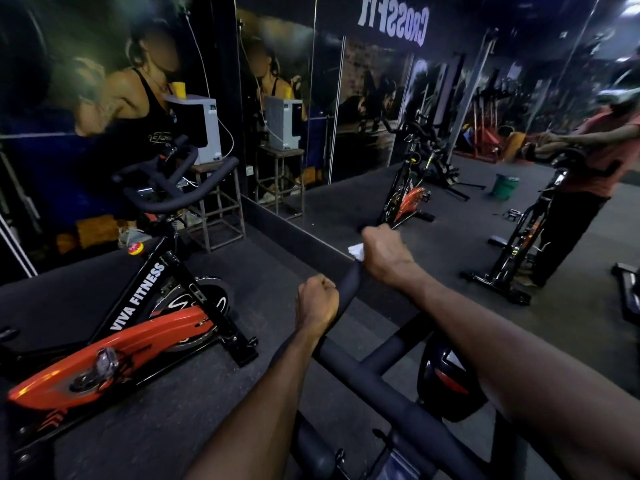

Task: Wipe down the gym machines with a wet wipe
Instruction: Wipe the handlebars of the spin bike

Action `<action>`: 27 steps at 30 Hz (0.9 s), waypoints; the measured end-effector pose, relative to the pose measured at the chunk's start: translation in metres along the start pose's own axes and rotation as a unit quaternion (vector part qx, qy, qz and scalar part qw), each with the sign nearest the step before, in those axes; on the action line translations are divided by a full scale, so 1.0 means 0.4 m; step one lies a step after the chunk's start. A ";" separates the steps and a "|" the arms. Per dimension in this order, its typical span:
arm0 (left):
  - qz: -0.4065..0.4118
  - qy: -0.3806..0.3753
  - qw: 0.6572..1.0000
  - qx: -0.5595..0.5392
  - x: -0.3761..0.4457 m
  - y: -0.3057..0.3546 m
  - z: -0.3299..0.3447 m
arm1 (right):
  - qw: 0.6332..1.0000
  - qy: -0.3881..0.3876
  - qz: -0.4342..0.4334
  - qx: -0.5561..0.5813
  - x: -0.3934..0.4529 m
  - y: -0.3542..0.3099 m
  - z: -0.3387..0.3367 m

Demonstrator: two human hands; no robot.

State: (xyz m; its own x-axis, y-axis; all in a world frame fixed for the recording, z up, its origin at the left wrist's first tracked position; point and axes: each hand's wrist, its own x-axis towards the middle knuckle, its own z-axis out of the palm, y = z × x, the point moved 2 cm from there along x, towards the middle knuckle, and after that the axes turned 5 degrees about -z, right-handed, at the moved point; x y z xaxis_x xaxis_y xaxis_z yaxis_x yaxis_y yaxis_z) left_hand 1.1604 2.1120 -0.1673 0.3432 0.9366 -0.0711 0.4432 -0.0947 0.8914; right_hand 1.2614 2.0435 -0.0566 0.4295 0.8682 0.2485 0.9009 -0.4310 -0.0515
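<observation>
Showing only as a crumpled white corner, the wet wipe [356, 251] pokes out on the left of the right hand [386, 256], which is fisted around it at the far tip of the black padded handlebar [377, 382]. Just below, the left hand [317, 301] is closed tight on the same bar, nearer the body, knuckles up, apart from the wipe

Both hands grip the black handlebar [349, 289] of the near exercise bike. The right hand [386, 252] clasps its far tip with a white wet wipe [356, 251] bunched beneath the fingers; the left hand [317, 303] is fisted just below. Left of the handlebar stands an orange-and-black spin bike [138, 327]; beyond it, a wall mirror [450, 116].
</observation>
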 end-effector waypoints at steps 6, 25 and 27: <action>0.006 0.027 0.998 -0.065 0.025 -0.017 -0.003 | 0.998 -0.048 0.004 0.051 -0.033 -0.046 0.050; -0.007 0.040 0.965 -0.259 0.043 -0.057 -0.011 | 0.963 -0.171 0.056 0.203 -0.169 -0.091 0.177; -0.022 0.039 0.954 -0.297 0.032 -0.043 -0.028 | 0.948 -0.094 0.113 0.282 -0.153 -0.078 0.156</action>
State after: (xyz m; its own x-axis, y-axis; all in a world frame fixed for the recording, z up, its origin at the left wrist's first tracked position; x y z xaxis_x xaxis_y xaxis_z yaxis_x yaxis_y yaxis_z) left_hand 1.1478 2.1295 -0.1787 0.2615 0.9600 -0.1006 -0.1006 0.1307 0.9863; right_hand 1.2110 2.0190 -0.1305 0.5709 0.8210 -0.0034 0.6525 -0.4563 -0.6050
